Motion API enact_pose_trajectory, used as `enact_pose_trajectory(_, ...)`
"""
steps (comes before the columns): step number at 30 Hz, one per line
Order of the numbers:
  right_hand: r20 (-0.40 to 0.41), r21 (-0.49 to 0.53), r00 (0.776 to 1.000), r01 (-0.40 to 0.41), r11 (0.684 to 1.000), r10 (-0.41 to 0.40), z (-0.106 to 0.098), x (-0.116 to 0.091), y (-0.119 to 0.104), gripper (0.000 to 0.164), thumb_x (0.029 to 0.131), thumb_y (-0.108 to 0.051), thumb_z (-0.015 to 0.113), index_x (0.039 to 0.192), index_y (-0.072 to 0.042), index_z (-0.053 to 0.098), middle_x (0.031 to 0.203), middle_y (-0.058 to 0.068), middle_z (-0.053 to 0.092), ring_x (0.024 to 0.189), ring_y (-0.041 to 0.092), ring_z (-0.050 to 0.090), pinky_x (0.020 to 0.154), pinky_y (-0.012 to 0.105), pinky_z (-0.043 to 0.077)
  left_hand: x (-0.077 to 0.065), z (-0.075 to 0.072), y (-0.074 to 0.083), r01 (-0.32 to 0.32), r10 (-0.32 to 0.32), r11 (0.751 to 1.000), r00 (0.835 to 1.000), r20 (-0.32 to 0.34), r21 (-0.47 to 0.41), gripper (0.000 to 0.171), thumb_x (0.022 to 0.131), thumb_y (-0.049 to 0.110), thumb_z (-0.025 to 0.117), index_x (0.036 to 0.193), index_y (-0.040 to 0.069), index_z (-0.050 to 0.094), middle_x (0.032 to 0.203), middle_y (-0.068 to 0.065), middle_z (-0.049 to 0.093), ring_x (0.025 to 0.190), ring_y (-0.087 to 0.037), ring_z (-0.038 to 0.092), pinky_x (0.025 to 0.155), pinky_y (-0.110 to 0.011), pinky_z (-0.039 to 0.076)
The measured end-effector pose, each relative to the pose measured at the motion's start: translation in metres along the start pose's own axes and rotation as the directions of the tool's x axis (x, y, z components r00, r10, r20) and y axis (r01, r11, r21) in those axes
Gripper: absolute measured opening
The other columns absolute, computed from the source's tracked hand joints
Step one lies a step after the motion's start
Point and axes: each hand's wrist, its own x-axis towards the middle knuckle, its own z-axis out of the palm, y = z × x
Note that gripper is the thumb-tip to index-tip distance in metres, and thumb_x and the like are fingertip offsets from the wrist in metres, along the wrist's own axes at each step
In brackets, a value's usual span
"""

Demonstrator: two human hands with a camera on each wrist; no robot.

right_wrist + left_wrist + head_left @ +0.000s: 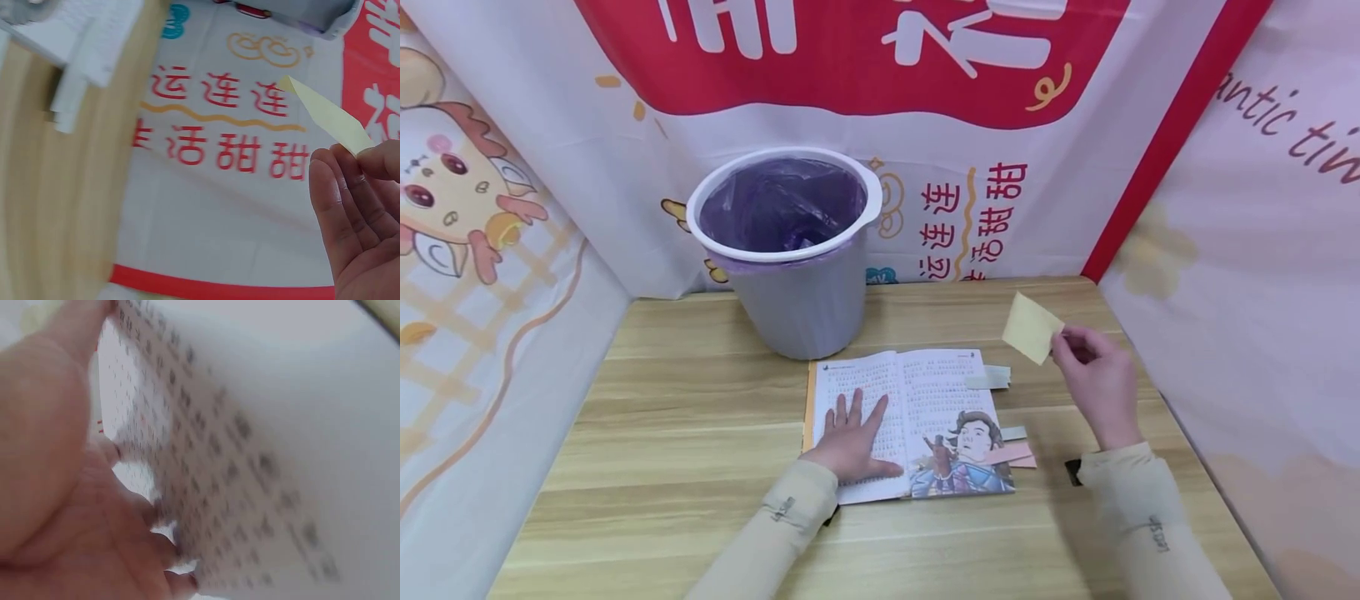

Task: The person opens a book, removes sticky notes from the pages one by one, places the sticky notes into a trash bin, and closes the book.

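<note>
An open book (936, 383) lies on the wooden table, printed text on both pages and a colour drawing at the lower right. My left hand (852, 442) rests on its left page with the fingers spread; the left wrist view shows the printed page (206, 462) close up beside the palm. Held up to the right of the book is a yellow sticky note (1032, 327), pinched at one corner by my right hand (1097, 379). In the right wrist view the sticky note (328, 115) appears nearly edge-on between thumb and fingers.
Behind the book stands a grey trash bin (805, 308) with a white rim and purple liner. Pale green tabs (992, 378) and a pink tab (1017, 454) stick out from the book's right edge. Printed cloth (985, 150) hangs around the table (662, 417).
</note>
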Motion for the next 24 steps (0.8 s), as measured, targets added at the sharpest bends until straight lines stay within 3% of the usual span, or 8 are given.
enact_pose_trajectory(4, 0.003, 0.052, 0.997, 0.077, 0.996, -0.077, -0.004, 0.020, -0.019, 0.023, 0.086, -0.014, 0.068, 0.097, 0.005, 0.075, 0.084, 0.021, 0.073, 0.060, -0.020, 0.055, 0.057, 0.006, 0.048, -0.008, -0.006, -0.003, 0.055, -0.055, 0.998, 0.998, 0.003, -0.005, 0.128, 0.058, 0.068, 0.074, 0.160, 0.025, 0.010, 0.162, -0.028, -0.006, 0.145, -0.055, -0.008, 0.119, -0.059, 0.004)
enact_pose_trajectory(12, 0.068, 0.006, 0.984, 0.164, 0.986, -0.164, -0.002, 0.062, -0.077, 0.030, 0.087, -0.023, 0.068, 0.102, 0.002, 0.075, 0.088, 0.016, 0.074, 0.062, -0.019, 0.053, 0.061, 0.004, 0.047, -0.014, -0.011, -0.001, 0.088, -0.088, 0.996, 0.996, -0.024, 0.017, 0.132, 0.053, 0.059, 0.083, 0.160, 0.022, 0.015, 0.160, -0.031, -0.002, 0.146, -0.056, -0.003, 0.119, -0.059, 0.007)
enact_pose_trajectory(17, 0.121, 0.024, 0.977, 0.173, 0.985, -0.175, 0.009, 0.086, -0.115, 0.034, 0.088, -0.029, 0.066, 0.106, -0.001, 0.074, 0.092, 0.011, 0.073, 0.065, -0.009, 0.059, 0.065, 0.008, 0.051, -0.014, -0.010, -0.001, 0.090, -0.088, 0.995, 0.996, -0.029, 0.042, 0.132, 0.052, 0.061, 0.081, 0.160, 0.022, 0.015, 0.160, -0.031, -0.001, 0.146, -0.055, -0.002, 0.119, -0.059, 0.009)
enact_pose_trajectory(24, 0.259, 0.020, 0.956, 0.135, 0.991, -0.136, 0.032, 0.114, -0.167, 0.038, 0.089, -0.037, 0.063, 0.116, -0.011, 0.069, 0.108, 0.004, 0.073, 0.085, 0.013, 0.070, 0.075, 0.018, 0.056, -0.011, -0.006, -0.004, 0.103, -0.102, 0.993, 0.995, -0.022, 0.053, 0.135, 0.051, 0.063, 0.081, 0.160, 0.025, 0.012, 0.161, -0.030, -0.004, 0.146, -0.054, -0.004, 0.119, -0.058, 0.007)
